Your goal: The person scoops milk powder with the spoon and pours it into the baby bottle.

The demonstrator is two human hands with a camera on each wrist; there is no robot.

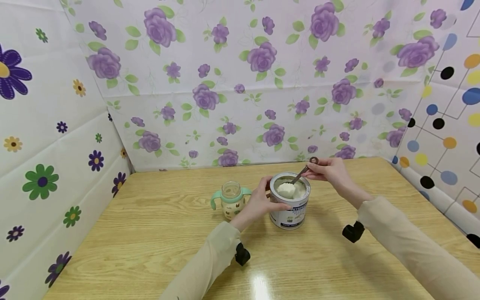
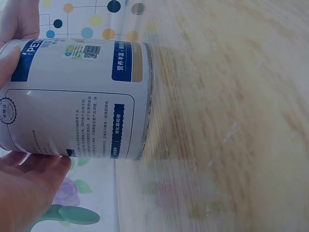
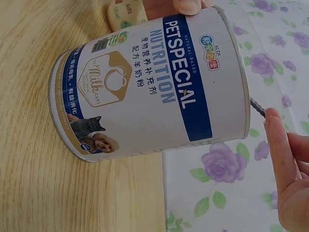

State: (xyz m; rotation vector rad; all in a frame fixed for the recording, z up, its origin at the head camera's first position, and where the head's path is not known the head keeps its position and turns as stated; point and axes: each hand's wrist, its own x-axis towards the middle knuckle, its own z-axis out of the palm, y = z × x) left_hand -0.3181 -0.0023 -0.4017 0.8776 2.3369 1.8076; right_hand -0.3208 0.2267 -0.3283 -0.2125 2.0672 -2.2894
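A white and blue tin of pet milk powder [image 1: 289, 214] stands upright on the table, its top uncovered and pale powder inside. My left hand [image 1: 259, 203] grips the tin's left side, fingers behind and thumb across the front; in the left wrist view the hand [image 2: 29, 186] curves round it. My right hand [image 1: 328, 171] pinches the dark handle of a spoon [image 1: 301, 174] whose bowl carries a heap of white powder [image 1: 286, 189] at the tin's mouth. In the right wrist view only part of the handle [image 3: 258, 107] shows beyond the rim.
A baby bottle [image 1: 229, 204] with mint-green handles and no lid stands just left of the tin, partly behind my left forearm. The wooden table [image 1: 150, 233] meets a floral cloth [image 1: 210, 125] at the back, with patterned cloths on both sides.
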